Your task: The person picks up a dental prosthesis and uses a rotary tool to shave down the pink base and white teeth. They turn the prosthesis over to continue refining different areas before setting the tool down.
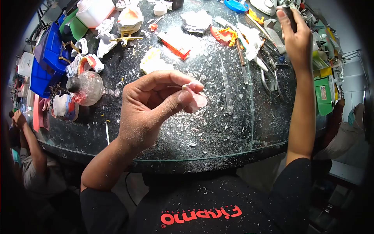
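Observation:
My left hand [146,107], dusted with fine white powder, is closed in a pinch over the front half of the bench. Between its thumb and fingertips sits a small translucent pink denture piece [199,101], partly covered by the fingers. Up at the top right, my right hand [298,39] is wrapped round a dark cylindrical handpiece [288,16], whose upper end reaches the edge of the view. Just beyond my left hand lies a pale yellowish dental cast [154,60]. Pliers [269,74] and other metal tools lie below and left of my right hand.
White shavings cover the dark benchtop [272,113]. A glass burner-like jar [91,87], several dental models and a blue bin [50,58] crowd the left. A red-handled tool [173,47], a knife [239,54] and a clear ruler-like strip [226,89] lie across the middle. Other people sit at both sides.

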Demonstrator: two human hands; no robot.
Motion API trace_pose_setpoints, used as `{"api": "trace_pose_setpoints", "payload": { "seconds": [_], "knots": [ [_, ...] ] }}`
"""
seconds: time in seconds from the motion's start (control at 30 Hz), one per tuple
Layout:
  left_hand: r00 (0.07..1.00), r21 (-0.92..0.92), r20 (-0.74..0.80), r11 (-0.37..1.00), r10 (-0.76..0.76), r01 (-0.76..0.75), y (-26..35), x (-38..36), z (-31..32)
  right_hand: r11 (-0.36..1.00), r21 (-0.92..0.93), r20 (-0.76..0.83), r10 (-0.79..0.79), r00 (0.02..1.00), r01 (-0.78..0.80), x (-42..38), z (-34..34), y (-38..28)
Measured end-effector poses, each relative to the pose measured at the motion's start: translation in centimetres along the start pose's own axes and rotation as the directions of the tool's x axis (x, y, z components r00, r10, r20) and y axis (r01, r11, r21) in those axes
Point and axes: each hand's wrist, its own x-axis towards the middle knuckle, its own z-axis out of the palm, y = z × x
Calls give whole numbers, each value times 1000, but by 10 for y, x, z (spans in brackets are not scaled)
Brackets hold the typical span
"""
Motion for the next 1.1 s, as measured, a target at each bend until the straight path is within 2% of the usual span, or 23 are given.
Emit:
{"api": "trace_pose_setpoints", "payload": {
  "seconds": [0.03,0.07,0.13,0.17,0.2,0.3,0.37,0.57,0.87,1.1],
  "knots": [
    [1000,-26,-1,1000,3,-3,-1,0,1,930,232,19,-298,954,286,-21,-6,-17],
    [1000,-51,-1,999,5,-5,-2,1,2,833,330,-46,-455,889,444,-39,-11,-43],
    [1000,-76,1,997,6,-6,-3,0,4,793,409,19,-502,865,452,-74,-23,-76],
    [1000,-77,2,997,5,-5,-2,0,5,698,503,7,-592,806,509,-86,-14,-74],
    [1000,-80,4,997,6,-6,-3,-1,5,719,541,104,-572,814,436,-98,-17,-81],
    [1000,-97,-1,995,30,-30,-4,-3,8,703,475,166,-663,730,530,-112,-15,-90],
    [997,-44,10,997,71,-70,-5,-3,8,785,342,255,-606,753,516,-119,-18,-92],
    [992,42,-20,992,122,-121,-3,-8,13,823,240,243,-564,789,515,-129,-16,-102],
    [979,107,22,973,202,-203,-5,-10,12,813,249,188,-574,797,527,-130,-12,-102],
    [977,137,24,968,210,-211,-7,-11,11,815,248,221,-574,789,523,-131,-13,-102]
  ]
}}
